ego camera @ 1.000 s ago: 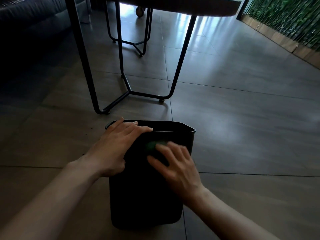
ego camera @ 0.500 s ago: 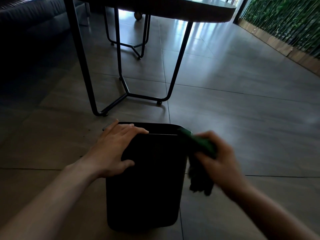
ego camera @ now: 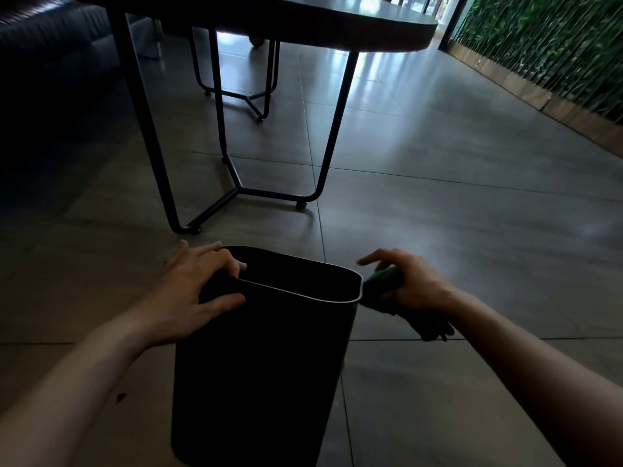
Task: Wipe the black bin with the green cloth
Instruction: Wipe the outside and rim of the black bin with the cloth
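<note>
Open tiled floor (ego camera: 472, 230) lies right of the black bin (ego camera: 263, 365) and beyond it. Far-left passage is obstructed by the table (ego camera: 337, 25), whose black metal legs (ego camera: 232, 193) stand just behind the bin. The bin's mouth is unobstructed from above.

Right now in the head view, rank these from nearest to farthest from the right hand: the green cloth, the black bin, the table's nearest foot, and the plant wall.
1. green cloth: held in the right hand.
2. black bin: just left, its rim beside the cloth.
3. table's nearest foot: ahead on the floor, slightly left.
4. plant wall: far ahead, to the right.
</note>
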Demonstrator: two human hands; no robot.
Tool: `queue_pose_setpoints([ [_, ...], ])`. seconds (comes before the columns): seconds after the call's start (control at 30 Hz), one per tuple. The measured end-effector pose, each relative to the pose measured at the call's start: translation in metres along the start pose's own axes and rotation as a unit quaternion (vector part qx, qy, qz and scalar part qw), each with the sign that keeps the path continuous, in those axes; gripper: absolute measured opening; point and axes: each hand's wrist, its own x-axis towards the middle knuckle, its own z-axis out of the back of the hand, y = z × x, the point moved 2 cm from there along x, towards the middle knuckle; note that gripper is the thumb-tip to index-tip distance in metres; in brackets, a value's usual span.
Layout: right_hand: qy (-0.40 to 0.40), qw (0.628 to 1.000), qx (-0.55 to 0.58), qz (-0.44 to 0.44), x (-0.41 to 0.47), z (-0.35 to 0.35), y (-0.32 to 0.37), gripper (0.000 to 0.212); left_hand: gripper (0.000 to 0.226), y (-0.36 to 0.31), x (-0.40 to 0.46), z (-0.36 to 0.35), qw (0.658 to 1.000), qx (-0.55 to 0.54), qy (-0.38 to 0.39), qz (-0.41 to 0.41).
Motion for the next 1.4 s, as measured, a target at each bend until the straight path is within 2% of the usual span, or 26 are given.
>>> queue_pose_setpoints([
  [0.1, 0.052, 0.989, -0.110, 0.085, 0.001, -0.013, 0.011, 0.056, 0.025, 0.003, -0.003, 0.008, 1.000, -0.011, 0.020, 0.007],
  [0.23, 0.058, 0.975, -0.176, 0.122, -0.003, -0.012, 0.019, 0.043, 0.026, 0.008, -0.006, 0.015, 0.999, -0.033, 0.033, 0.014],
  [0.33, 0.060, 0.967, -0.200, 0.146, -0.006, -0.007, 0.024, 0.043, 0.026, 0.012, -0.006, 0.017, 0.998, -0.046, 0.034, 0.017],
  [0.4, 0.063, 0.969, -0.177, 0.161, -0.010, -0.002, 0.030, 0.041, 0.023, 0.017, -0.006, 0.017, 0.998, -0.056, 0.018, 0.026],
  [0.57, 0.030, 0.968, -0.138, 0.209, -0.025, 0.015, 0.052, 0.014, 0.021, 0.027, -0.003, 0.015, 0.998, -0.047, -0.021, 0.036],
  [0.7, 0.019, 0.966, -0.131, 0.222, -0.034, 0.024, 0.070, 0.010, 0.018, 0.029, -0.001, 0.007, 0.998, -0.028, -0.019, 0.053],
  [0.8, 0.018, 0.971, -0.125, 0.205, -0.037, 0.026, 0.079, 0.013, 0.026, 0.024, 0.003, 0.003, 0.998, -0.013, -0.024, 0.059],
  [0.97, 0.013, 0.984, -0.099, 0.148, -0.030, 0.025, 0.089, 0.015, 0.051, -0.013, 0.001, 0.009, 0.996, -0.063, -0.053, -0.036],
  [1.07, 0.018, 0.990, -0.078, 0.118, -0.027, 0.022, 0.095, 0.020, 0.060, -0.040, -0.003, 0.004, 0.991, -0.086, -0.021, -0.096],
  [1.13, 0.005, 0.990, -0.083, 0.116, -0.026, 0.019, 0.100, 0.017, 0.069, -0.050, -0.005, -0.006, 0.992, -0.040, 0.009, -0.117],
  [1.23, -0.030, 0.991, -0.060, 0.115, -0.026, 0.014, 0.102, 0.011, 0.073, -0.048, -0.003, -0.012, 0.993, 0.010, 0.002, -0.118],
  [1.3, -0.066, 0.991, -0.004, 0.120, -0.030, 0.014, 0.097, 0.021, 0.069, -0.041, 0.000, -0.010, 0.994, -0.010, -0.008, -0.107],
  [1.4, -0.183, 0.963, 0.122, 0.153, -0.045, 0.018, 0.097, 0.024, 0.067, -0.028, 0.003, -0.006, 0.996, -0.015, -0.020, -0.085],
])
